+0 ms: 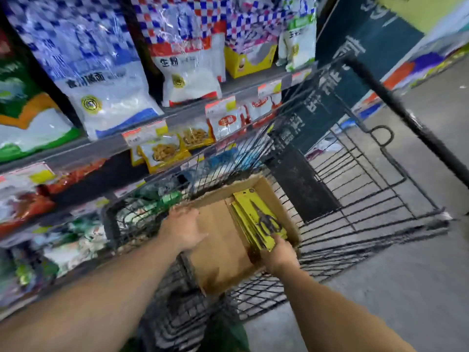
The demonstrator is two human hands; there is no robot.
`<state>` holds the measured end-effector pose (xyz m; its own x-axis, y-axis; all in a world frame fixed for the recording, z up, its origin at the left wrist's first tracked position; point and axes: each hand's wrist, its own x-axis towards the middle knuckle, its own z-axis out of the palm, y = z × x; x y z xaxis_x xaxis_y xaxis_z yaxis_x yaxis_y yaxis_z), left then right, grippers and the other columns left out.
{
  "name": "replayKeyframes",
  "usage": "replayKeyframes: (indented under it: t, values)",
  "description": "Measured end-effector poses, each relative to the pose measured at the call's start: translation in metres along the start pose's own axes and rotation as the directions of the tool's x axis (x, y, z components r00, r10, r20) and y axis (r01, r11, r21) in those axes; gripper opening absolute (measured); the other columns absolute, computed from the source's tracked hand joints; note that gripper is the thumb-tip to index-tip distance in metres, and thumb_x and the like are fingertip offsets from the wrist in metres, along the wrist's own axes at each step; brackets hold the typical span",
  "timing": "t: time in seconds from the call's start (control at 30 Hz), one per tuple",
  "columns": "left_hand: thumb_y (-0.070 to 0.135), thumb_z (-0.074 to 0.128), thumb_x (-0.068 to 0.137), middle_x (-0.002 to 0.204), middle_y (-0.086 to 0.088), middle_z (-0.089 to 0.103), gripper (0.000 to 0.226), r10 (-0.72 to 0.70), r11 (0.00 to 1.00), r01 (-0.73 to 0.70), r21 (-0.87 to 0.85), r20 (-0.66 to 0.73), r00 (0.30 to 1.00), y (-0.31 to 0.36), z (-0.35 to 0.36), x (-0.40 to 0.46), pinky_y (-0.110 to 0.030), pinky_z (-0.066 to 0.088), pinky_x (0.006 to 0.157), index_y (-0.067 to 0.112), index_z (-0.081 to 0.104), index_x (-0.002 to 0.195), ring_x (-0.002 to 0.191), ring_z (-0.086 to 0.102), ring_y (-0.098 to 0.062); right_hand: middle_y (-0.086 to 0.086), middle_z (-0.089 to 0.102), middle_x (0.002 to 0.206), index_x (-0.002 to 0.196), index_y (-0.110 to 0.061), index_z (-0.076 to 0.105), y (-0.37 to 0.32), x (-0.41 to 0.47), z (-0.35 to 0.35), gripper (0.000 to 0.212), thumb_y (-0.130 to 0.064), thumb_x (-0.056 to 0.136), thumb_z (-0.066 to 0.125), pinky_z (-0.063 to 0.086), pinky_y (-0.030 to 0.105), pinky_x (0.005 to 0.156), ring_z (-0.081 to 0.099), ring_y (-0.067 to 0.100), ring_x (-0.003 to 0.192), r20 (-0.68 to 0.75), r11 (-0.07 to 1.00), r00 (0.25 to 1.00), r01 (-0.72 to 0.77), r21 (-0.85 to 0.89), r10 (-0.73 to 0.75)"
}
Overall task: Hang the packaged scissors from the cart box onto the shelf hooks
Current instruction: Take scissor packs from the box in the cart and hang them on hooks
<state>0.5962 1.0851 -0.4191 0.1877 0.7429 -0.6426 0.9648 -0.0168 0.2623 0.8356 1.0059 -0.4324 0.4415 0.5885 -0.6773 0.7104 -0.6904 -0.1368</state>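
Note:
An open cardboard box (223, 252) lies in the black wire cart (355, 199). Along its right side leans a stack of yellow cards, each with black packaged scissors (258, 219). My right hand (278, 254) grips the near end of that stack, fingers closed around the cards' lower edge. My left hand (184, 228) rests on the box's left wall, fingers curled over the rim. No shelf hooks show in this view.
Store shelves (142, 123) run along the left, stacked with large bags of flour and small snack packs, with price tags on their edges. The cart's handle bar (406, 113) crosses the upper right. Grey floor (418, 275) lies to the right.

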Motion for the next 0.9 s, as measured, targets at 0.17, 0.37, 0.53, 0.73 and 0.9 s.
replayKeyframes:
  t: [0.17,0.37,0.53,0.73,0.9]
  values:
    - [0.053,0.065,0.087,0.144,-0.004,0.048,0.075,-0.1,0.989,0.117,-0.088,0.173,0.98,0.048,0.048,0.038,-0.033,0.041,0.107,0.018,0.037,0.147,0.131,0.048,-0.028,0.016,0.059,0.126,0.133,-0.015,0.045,0.033,0.088,-0.022,0.046,-0.027,0.09,0.056,0.049,0.04,0.096,0.056,0.036,0.117,0.055,0.985,0.996,0.078,-0.151,-0.071]
    - [0.035,0.059,0.095,0.15,-0.011,0.04,0.064,-0.213,0.975,0.221,-0.026,0.179,0.96,0.086,0.078,0.073,-0.036,0.039,0.103,0.016,0.032,0.15,0.137,0.041,-0.031,0.016,0.054,0.132,0.138,-0.013,0.041,0.042,0.152,-0.005,0.054,-0.033,0.09,0.056,0.045,0.041,0.097,0.054,0.036,0.121,0.168,0.981,0.98,0.132,-0.139,-0.108]
    - [0.036,0.069,0.09,0.142,-0.008,0.049,0.068,-0.24,0.934,0.297,-0.198,0.266,0.934,0.1,0.1,0.094,-0.028,0.045,0.098,0.021,0.038,0.148,0.128,0.049,-0.029,0.015,0.033,0.148,0.149,-0.016,0.025,0.045,0.187,0.018,0.065,-0.033,0.093,0.054,0.034,0.045,0.107,0.034,0.036,0.135,0.213,0.98,0.974,0.115,-0.165,-0.079]
    - [0.043,0.067,0.09,0.149,-0.007,0.045,0.073,-0.33,0.849,0.438,-0.296,0.352,0.876,0.109,0.117,0.108,-0.023,0.04,0.097,0.014,0.035,0.15,0.131,0.049,-0.026,0.015,0.029,0.145,0.137,-0.016,0.043,0.051,0.191,0.034,0.061,-0.041,0.085,0.064,0.036,0.047,0.103,0.033,0.038,0.129,0.096,0.957,0.982,0.18,-0.228,-0.162]
    - [0.04,0.067,0.091,0.15,-0.009,0.046,0.066,-0.353,0.76,0.506,-0.407,0.394,0.848,0.126,0.127,0.119,-0.027,0.042,0.105,0.016,0.041,0.146,0.131,0.049,-0.027,0.015,0.031,0.145,0.144,-0.018,0.03,0.047,0.194,0.029,0.089,-0.056,0.075,0.07,0.033,0.048,0.105,0.034,0.039,0.131,0.14,0.96,0.97,0.224,-0.17,-0.201]
